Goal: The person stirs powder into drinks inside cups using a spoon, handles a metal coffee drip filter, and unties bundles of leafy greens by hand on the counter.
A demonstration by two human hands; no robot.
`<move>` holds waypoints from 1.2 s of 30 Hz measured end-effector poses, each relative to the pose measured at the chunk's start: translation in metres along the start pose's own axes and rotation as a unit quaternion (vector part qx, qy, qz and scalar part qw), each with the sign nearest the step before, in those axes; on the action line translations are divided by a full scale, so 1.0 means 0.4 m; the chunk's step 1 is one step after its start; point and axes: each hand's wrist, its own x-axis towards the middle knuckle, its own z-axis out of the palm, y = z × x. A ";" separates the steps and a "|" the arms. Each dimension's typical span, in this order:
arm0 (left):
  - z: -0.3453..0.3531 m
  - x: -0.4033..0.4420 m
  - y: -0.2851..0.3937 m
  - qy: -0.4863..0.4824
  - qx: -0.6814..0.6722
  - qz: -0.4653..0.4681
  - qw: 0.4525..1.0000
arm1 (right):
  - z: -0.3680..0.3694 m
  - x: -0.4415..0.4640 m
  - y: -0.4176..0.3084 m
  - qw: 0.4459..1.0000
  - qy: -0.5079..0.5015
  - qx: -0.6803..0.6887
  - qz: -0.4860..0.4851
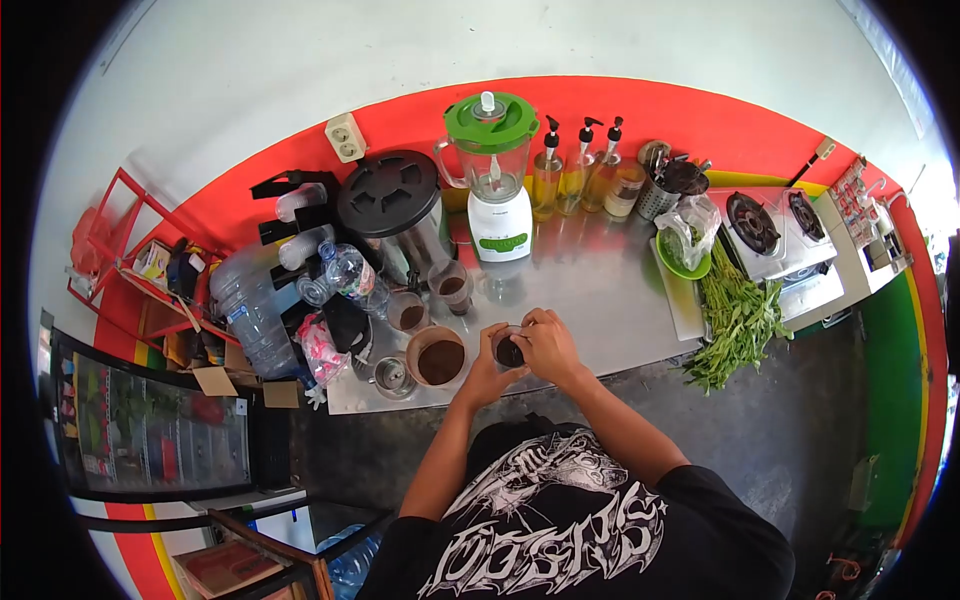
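Note:
At the front edge of the steel counter, a small clear cup (pixel 508 350) with dark contents is between my two hands. My left hand (pixel 483 372) is wrapped around its left side and underside. The fingers of my right hand (pixel 548 348) are closed at its rim on the right; whether they also grip a lid there is too small to tell. Just left of my hands stands a tub of brown powder (pixel 440 361). Behind it are two clear cups, one with brown powder (pixel 411 317) and another with brown contents (pixel 453 288).
A green-lidded blender (pixel 500 215), a steel drink dispenser (pixel 400 205) and pump bottles (pixel 578 170) line the back of the counter (pixel 590 290). Leafy greens (pixel 735 320) hang over the right edge beside a gas stove (pixel 775 235). Bottles (pixel 350 270) crowd the left, near a glass mug (pixel 392 376).

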 end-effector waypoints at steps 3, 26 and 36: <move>0.002 -0.004 0.003 0.006 0.017 -0.004 1.000 | -0.002 -0.001 -0.006 0.999 -0.010 -0.045 -0.006; -0.003 -0.011 -0.016 0.001 0.044 0.008 0.999 | 0.010 -0.011 -0.030 0.999 -0.002 -0.040 -0.002; -0.005 -0.008 -0.009 -0.006 0.043 0.003 0.999 | 0.008 -0.011 -0.017 0.999 0.012 -0.029 0.002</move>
